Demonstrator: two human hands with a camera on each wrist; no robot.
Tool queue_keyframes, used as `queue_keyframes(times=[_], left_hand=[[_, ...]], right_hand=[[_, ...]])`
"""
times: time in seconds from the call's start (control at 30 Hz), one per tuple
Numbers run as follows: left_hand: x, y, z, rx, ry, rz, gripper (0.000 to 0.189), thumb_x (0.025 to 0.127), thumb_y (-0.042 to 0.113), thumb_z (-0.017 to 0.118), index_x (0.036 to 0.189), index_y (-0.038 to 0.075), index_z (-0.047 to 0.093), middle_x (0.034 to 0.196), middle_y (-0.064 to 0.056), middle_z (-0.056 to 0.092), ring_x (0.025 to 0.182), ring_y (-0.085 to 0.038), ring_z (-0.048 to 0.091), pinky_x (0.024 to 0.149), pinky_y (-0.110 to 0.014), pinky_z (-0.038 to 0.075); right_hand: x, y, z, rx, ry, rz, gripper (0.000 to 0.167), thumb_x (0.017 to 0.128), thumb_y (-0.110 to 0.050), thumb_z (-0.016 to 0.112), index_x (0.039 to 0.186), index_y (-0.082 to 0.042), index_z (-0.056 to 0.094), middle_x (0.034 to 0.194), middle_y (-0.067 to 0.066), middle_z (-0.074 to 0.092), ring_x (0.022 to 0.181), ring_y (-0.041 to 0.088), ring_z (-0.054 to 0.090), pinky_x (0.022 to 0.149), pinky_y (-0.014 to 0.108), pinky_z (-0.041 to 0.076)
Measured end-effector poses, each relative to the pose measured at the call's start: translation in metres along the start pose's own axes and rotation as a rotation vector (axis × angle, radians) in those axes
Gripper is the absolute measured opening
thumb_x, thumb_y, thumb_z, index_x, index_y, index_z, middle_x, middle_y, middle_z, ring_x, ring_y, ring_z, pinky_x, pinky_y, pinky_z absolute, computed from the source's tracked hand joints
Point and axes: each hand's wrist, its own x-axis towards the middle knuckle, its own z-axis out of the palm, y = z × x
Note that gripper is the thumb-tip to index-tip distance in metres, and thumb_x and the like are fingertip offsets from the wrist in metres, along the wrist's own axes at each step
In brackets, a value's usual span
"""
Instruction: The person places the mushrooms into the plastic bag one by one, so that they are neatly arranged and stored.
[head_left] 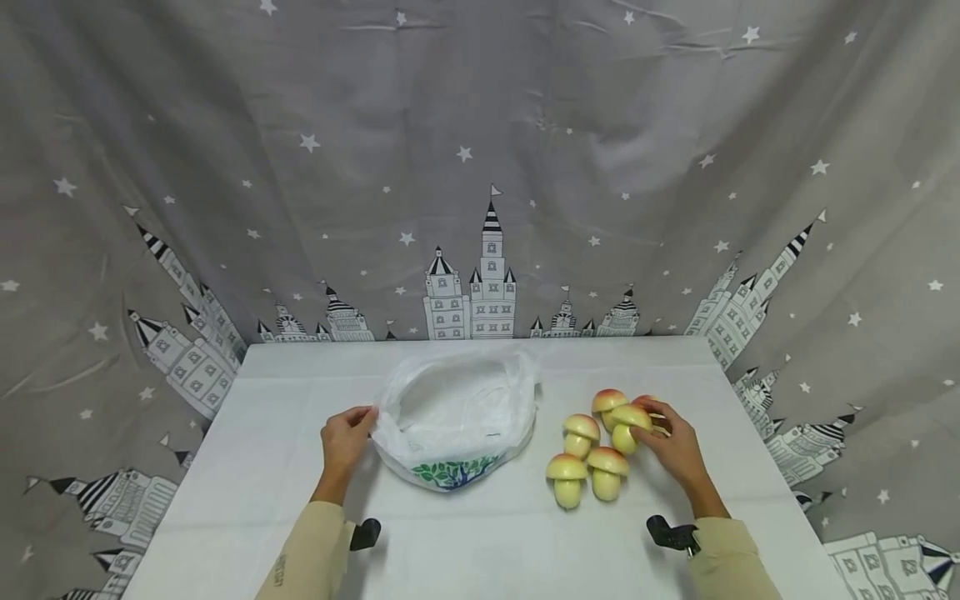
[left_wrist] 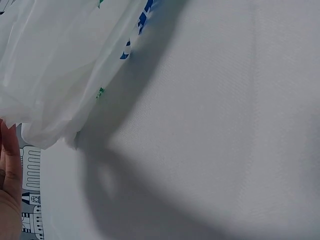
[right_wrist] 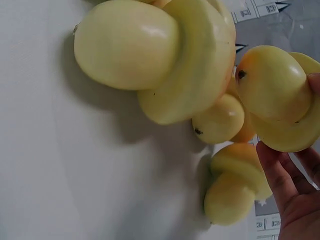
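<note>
A white plastic bag (head_left: 461,417) with a green and blue tree print sits on the table with its mouth spread wide. My left hand (head_left: 347,437) pinches the bag's left rim. Only part of that hand (left_wrist: 10,180) shows at the edge of the left wrist view, beside the bag's crumpled film (left_wrist: 55,75). On the right, my right hand (head_left: 672,442) holds a yellow mushroom model (head_left: 628,418) with a reddish cap between thumb and fingers. The right wrist view shows this held mushroom (right_wrist: 272,85) apart from the others, its stem toward the camera.
Several more mushroom models stand close together, among them one in front (head_left: 567,479), one beside it (head_left: 606,471) and one at the back (head_left: 607,402). A white cloth (head_left: 480,550) covers the table. Behind hangs a grey curtain (head_left: 465,100) printed with castles and stars.
</note>
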Motion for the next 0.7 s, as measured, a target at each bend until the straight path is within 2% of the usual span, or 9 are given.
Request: queue_keyframes(times=[0.1,0.23,0.47,0.57,0.7], left_hand=[[0.000,0.000,0.000,0.003,-0.007,-0.012,0.030,0.095,0.020,0.060,0.109,-0.005,0.069,0.099,-0.021,0.068,0.077,-0.020,0.061,0.061,-0.017,0.045],[0.000,0.001,0.000,0.002,-0.036,-0.025,0.032,0.096,0.021,0.058,0.113,-0.005,0.067,0.104,-0.023,0.067,0.086,-0.028,0.063,0.066,-0.020,0.047],[-0.001,0.003,0.000,-0.004,-0.033,-0.012,0.031,0.096,0.020,0.059,0.111,-0.005,0.068,0.102,-0.022,0.067,0.083,-0.026,0.063,0.063,-0.018,0.046],[0.000,0.002,0.000,-0.003,-0.039,-0.017,0.031,0.096,0.021,0.059,0.112,-0.005,0.068,0.103,-0.022,0.067,0.083,-0.026,0.063,0.064,-0.018,0.046],[0.000,0.001,-0.001,0.004,-0.035,-0.017,0.031,0.095,0.021,0.059,0.111,-0.005,0.068,0.101,-0.022,0.068,0.082,-0.026,0.063,0.063,-0.018,0.046]], right_hand=[[0.005,-0.004,0.005,0.013,-0.021,-0.035,0.049,0.085,-0.013,0.073,0.128,0.003,0.054,0.132,0.021,0.051,0.114,0.034,0.053,0.082,0.010,0.043],[0.006,-0.013,0.012,0.019,-0.028,-0.069,0.045,0.084,-0.009,0.073,0.123,0.005,0.057,0.126,0.020,0.054,0.111,0.034,0.055,0.082,0.014,0.045],[0.009,-0.014,0.024,0.054,-0.056,-0.066,0.049,0.085,-0.012,0.074,0.126,0.006,0.055,0.127,0.023,0.054,0.114,0.037,0.055,0.091,0.031,0.049],[0.012,-0.017,0.029,0.052,-0.052,-0.093,0.049,0.084,-0.013,0.075,0.126,0.005,0.056,0.124,0.022,0.057,0.112,0.033,0.056,0.091,0.034,0.049],[0.014,-0.025,0.035,0.055,-0.056,-0.135,0.047,0.084,-0.009,0.074,0.125,0.007,0.057,0.118,0.023,0.061,0.107,0.027,0.057,0.087,0.031,0.050]])
